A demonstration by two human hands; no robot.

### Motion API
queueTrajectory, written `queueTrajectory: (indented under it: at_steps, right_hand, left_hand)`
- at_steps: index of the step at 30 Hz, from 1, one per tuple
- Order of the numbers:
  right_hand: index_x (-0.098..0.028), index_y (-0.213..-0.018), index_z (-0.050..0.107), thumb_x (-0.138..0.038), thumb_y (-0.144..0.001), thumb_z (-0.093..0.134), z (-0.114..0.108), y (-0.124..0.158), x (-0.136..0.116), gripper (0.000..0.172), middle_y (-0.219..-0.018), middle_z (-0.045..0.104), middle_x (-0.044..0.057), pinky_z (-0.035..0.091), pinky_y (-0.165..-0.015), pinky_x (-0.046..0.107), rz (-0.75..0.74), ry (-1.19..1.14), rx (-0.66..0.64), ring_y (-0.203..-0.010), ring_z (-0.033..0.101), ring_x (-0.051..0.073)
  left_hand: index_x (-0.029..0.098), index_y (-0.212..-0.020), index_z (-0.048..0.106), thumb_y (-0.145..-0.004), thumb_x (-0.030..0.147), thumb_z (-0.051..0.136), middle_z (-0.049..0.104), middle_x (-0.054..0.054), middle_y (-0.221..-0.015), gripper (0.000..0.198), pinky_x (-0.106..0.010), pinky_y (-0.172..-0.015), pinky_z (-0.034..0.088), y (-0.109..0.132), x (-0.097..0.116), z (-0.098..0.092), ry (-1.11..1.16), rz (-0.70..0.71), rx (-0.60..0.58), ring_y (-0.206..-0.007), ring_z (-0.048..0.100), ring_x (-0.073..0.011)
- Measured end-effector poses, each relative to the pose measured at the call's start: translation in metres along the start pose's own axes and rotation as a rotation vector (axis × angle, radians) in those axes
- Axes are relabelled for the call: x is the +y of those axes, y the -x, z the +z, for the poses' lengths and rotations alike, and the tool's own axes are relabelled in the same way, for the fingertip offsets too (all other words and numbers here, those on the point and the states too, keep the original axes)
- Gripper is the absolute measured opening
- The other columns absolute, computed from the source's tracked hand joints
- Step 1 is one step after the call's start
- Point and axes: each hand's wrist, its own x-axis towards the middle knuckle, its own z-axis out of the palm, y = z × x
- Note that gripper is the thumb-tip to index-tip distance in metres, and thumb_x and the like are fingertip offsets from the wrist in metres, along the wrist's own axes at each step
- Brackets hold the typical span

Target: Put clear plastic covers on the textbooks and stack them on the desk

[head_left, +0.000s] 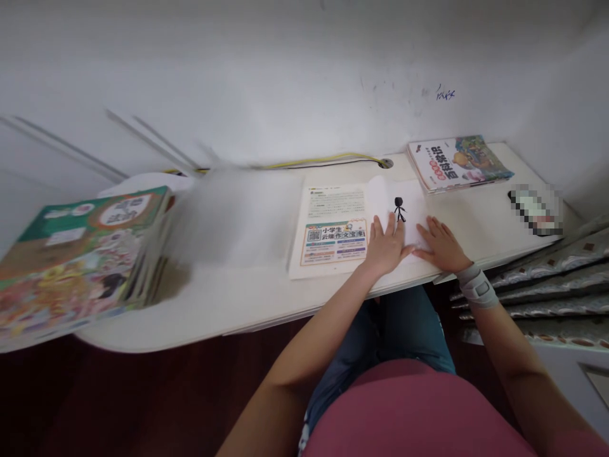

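At the left end of the white desk (238, 295) sits a stack of colourful books (80, 260), blurred. Right of it, past the middle, an open workbook (333, 231) lies flat, one white page (380, 190) curling up. The left hand (385, 246) lies flat on the workbook, fingers spread, gripping nothing. The right hand (442, 244) lies open just beside it. Farther right, by the wall, is another book (459, 162).

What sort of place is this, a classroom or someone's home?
Probably a study corner at home: a white desk against a white wall, a stack of colourful schoolbooks on its left, and an open workbook under the person's left hand and right hand.
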Motion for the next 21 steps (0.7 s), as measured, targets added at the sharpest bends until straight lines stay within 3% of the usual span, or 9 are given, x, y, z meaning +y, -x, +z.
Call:
queueTrajectory:
  at_steps: [4, 7, 12, 15, 18, 21]
  right_hand:
    - [-0.011, -0.142, 0.040, -0.060, -0.088, 0.044, 0.001, 0.000, 0.004, 0.073, -0.151, 0.030, 0.025, 0.026, -0.110, 0.049, 0.024, 0.016, -0.006, -0.142, 0.024, 0.034]
    - [-0.012, -0.143, 0.040, -0.060, -0.087, 0.045, -0.001, -0.001, 0.006, 0.074, -0.151, 0.029, 0.024, 0.027, -0.110, 0.049, 0.029, 0.025, -0.038, -0.141, 0.024, 0.035]
    - [-0.016, -0.144, 0.038, -0.059, -0.087, 0.045, -0.007, -0.002, 0.014, 0.071, -0.152, 0.031, 0.020, 0.029, -0.108, 0.051, -0.025, 0.048, -0.108, -0.141, 0.027, 0.034]
    - [-0.018, -0.142, 0.041, -0.058, -0.088, 0.045, -0.014, 0.001, 0.016, 0.067, -0.149, 0.038, 0.018, 0.033, -0.106, 0.052, -0.027, 0.107, -0.120, -0.138, 0.034, 0.032]
    - [-0.017, -0.130, 0.054, -0.054, -0.088, 0.047, -0.023, 0.006, 0.005, 0.056, -0.140, 0.049, 0.019, 0.034, -0.103, 0.055, -0.011, 0.232, -0.030, -0.133, 0.039, 0.035]
    - [-0.015, -0.120, 0.060, -0.048, -0.091, 0.046, -0.029, 0.006, -0.031, 0.047, -0.139, 0.049, 0.021, 0.032, -0.104, 0.056, 0.004, 0.258, 0.168, -0.133, 0.039, 0.037]
  left_hand:
    - [0.013, -0.149, 0.027, -0.091, 0.058, 0.036, 0.014, -0.014, -0.158, 0.074, -0.061, -0.113, 0.010, -0.001, -0.001, 0.000, 0.057, -0.008, 0.001, -0.141, 0.000, -0.0469]
    - [0.014, -0.150, 0.024, -0.090, 0.062, 0.035, 0.012, -0.015, -0.158, 0.078, -0.061, -0.114, 0.011, 0.005, -0.002, 0.000, 0.178, -0.017, 0.016, -0.143, 0.000, -0.0430]
    - [0.018, -0.149, 0.024, -0.090, 0.061, 0.035, 0.017, -0.017, -0.157, 0.074, -0.058, -0.114, 0.015, 0.028, -0.015, 0.009, 0.457, -0.004, 0.153, -0.145, 0.009, -0.0350]
    - [0.019, -0.145, 0.031, -0.093, 0.051, 0.036, 0.026, -0.016, -0.155, 0.062, -0.051, -0.115, 0.023, 0.051, -0.045, 0.012, 0.555, -0.054, 0.344, -0.144, 0.019, -0.0293]
    - [0.017, -0.139, 0.039, -0.092, 0.039, 0.041, 0.034, -0.016, -0.151, 0.052, -0.052, -0.113, 0.028, 0.083, -0.088, 0.005, 0.463, -0.220, 0.542, -0.142, 0.026, -0.0298]
    - [0.012, -0.135, 0.043, -0.088, 0.026, 0.044, 0.043, -0.021, -0.142, 0.049, -0.052, -0.105, 0.038, 0.118, -0.121, -0.008, 0.238, -0.444, 0.566, -0.133, 0.040, -0.0322]
